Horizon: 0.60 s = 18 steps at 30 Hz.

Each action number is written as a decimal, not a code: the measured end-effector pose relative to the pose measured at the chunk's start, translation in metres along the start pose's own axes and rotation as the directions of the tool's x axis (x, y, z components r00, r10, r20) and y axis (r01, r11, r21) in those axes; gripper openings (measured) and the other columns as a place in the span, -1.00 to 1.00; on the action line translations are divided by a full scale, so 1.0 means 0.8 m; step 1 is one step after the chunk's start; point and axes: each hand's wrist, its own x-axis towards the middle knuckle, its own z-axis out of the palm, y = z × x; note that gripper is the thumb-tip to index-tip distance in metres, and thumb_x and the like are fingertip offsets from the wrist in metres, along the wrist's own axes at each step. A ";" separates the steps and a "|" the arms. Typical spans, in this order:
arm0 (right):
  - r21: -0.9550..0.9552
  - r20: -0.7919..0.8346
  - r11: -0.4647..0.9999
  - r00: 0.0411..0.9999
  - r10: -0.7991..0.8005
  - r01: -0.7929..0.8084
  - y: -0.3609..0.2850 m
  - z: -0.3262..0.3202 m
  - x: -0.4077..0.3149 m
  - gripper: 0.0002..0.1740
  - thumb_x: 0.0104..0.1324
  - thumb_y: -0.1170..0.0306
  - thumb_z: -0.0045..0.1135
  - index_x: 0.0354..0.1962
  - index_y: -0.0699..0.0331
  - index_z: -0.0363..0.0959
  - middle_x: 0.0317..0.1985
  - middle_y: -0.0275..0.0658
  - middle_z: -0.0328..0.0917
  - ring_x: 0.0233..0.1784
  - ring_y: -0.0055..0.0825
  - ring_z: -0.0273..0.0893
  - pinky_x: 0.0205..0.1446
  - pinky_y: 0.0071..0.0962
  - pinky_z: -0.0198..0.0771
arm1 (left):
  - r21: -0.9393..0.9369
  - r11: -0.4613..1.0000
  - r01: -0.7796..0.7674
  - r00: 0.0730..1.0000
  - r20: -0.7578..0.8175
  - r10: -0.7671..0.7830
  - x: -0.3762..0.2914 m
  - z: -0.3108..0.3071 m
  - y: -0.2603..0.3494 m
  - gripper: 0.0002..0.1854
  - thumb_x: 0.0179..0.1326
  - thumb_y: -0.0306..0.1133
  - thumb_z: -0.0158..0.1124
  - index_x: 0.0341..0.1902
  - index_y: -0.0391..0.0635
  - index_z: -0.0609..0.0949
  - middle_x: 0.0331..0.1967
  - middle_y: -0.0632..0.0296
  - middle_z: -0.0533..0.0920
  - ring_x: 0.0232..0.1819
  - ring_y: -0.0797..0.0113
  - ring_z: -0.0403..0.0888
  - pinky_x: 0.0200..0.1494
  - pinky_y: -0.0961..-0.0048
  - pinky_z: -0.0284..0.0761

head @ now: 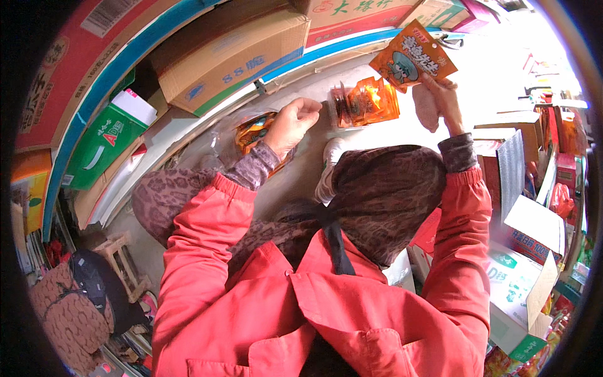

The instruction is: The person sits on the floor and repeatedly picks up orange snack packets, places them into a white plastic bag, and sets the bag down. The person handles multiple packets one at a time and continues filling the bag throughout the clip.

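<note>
My right hand (445, 101) grips the lower corner of a flat orange snack packet (409, 59), raised up and tilted, with a cartoon figure and writing on its front. Lower and to the left, my left hand (294, 123) is loosely curled, with nothing visible in it. Just under that hand, partly hidden by it, lies a clear plastic bag (252, 132) with orange packets inside. Between my hands, a stack of orange packets (372, 102) rests in what looks like clear plastic on the floor. A brownish shape beside my right palm is unclear.
Cardboard cartons (231, 61) line a blue-edged shelf ahead and to the left. A green box (106, 136) stands on the left. More open cartons (513, 282) are at my right. A small wooden stool (123, 264) and a dark bag (101, 287) are at lower left.
</note>
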 end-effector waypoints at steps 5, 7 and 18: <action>-0.053 -0.100 0.992 0.989 0.113 -0.119 0.054 -0.008 -0.009 -0.71 0.12 0.29 0.15 -0.42 0.41 0.51 -0.57 -0.31 0.51 -0.63 -0.69 0.35 -0.59 -0.64 0.25 | -0.051 0.983 0.179 0.984 0.009 -0.179 0.020 0.027 -0.013 -0.79 0.19 -0.39 0.05 -0.10 -0.10 0.48 -0.20 0.39 0.49 -0.17 0.60 0.39 -0.13 0.62 0.31; 0.070 -0.074 0.988 0.987 0.142 -0.137 0.072 -0.009 -0.021 -0.71 0.12 0.28 0.14 -0.41 0.40 0.51 -0.55 -0.33 0.51 -0.61 -0.71 0.34 -0.55 -0.66 0.26 | -0.090 0.964 0.249 0.969 0.027 -0.247 0.036 0.039 -0.021 -0.77 0.19 -0.38 0.04 -0.08 -0.10 0.48 -0.17 0.37 0.50 -0.15 0.56 0.39 -0.10 0.57 0.32; 0.273 -0.220 0.932 0.927 0.303 -0.239 0.126 0.022 -0.078 -0.63 0.18 0.15 0.06 -0.54 0.32 0.50 -0.62 -0.43 0.41 -0.59 -0.76 0.25 -0.56 -0.69 0.13 | 0.125 0.975 0.186 0.982 -0.026 -0.185 0.122 0.107 -0.069 -0.63 0.12 -0.35 0.13 0.04 -0.04 0.40 -0.19 0.26 0.45 -0.13 0.46 0.38 -0.09 0.42 0.34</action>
